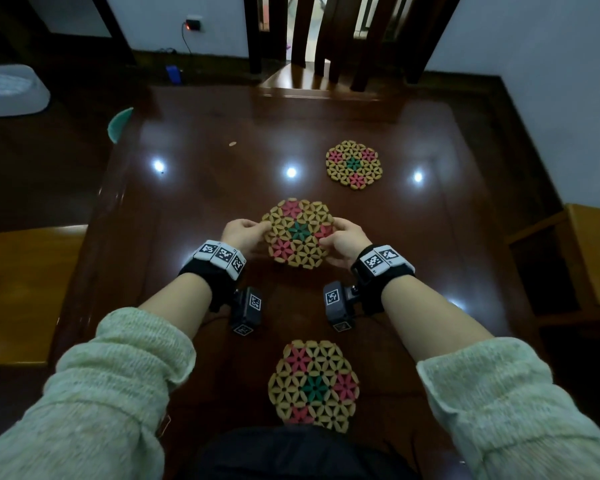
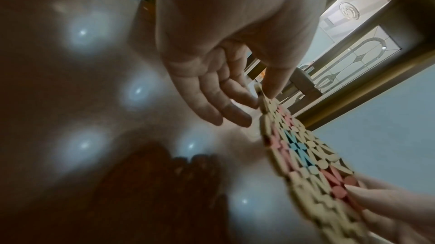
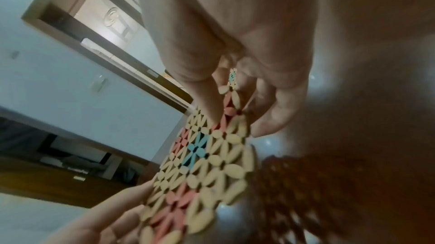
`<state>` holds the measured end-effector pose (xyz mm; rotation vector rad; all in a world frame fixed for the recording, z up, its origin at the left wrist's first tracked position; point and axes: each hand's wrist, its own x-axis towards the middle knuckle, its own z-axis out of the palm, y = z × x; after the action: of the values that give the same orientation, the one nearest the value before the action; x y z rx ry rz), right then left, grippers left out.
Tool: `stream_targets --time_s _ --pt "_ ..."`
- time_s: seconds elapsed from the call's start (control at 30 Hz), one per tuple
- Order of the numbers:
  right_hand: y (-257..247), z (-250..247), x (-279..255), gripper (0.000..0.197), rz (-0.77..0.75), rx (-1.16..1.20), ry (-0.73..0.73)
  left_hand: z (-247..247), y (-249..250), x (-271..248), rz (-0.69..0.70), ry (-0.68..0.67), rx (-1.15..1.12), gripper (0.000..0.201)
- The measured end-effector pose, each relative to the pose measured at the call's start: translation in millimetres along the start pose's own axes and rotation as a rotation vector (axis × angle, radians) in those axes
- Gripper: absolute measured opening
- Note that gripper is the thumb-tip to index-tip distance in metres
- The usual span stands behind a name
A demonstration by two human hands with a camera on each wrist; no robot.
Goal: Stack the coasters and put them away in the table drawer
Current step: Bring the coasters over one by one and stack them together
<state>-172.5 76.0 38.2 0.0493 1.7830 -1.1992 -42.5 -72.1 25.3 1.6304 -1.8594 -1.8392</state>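
Observation:
Three flower-patterned bead coasters are in view. Both hands hold the middle coaster [image 1: 298, 233] lifted above the table. My left hand [image 1: 240, 233] pinches its left rim, thumb on top and fingers underneath, which the left wrist view shows at the coaster [image 2: 306, 151]. My right hand [image 1: 343, 242] pinches the right rim in the same way, thumb pressed on the coaster [image 3: 207, 157]. A second coaster [image 1: 354, 164] lies flat at the far right. A third coaster [image 1: 314, 386] lies near the front edge between my forearms. No drawer is visible.
The glossy dark wooden table [image 1: 205, 202] reflects ceiling lights. A dark chair [image 1: 326, 39] stands at the far side. A teal dish [image 1: 119, 123] pokes over the left edge, with a white bin [image 1: 11, 90] on the floor beyond it. A wooden bench [image 1: 589, 251] sits at the right.

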Motion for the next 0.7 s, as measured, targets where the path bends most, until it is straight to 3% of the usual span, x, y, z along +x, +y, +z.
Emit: stream_targets --time_s 0.27,0.7 --pt "31 -9 -62 0.051 -0.080 -0.031 0.025 -9 -23 -70 0.095 -0.089 0.006 0.006" --pt "121 -21 -119 0.020 -0.037 -0.237 0.093 -6 -111 -148 0.003 -0.217 -0.024 0.013"
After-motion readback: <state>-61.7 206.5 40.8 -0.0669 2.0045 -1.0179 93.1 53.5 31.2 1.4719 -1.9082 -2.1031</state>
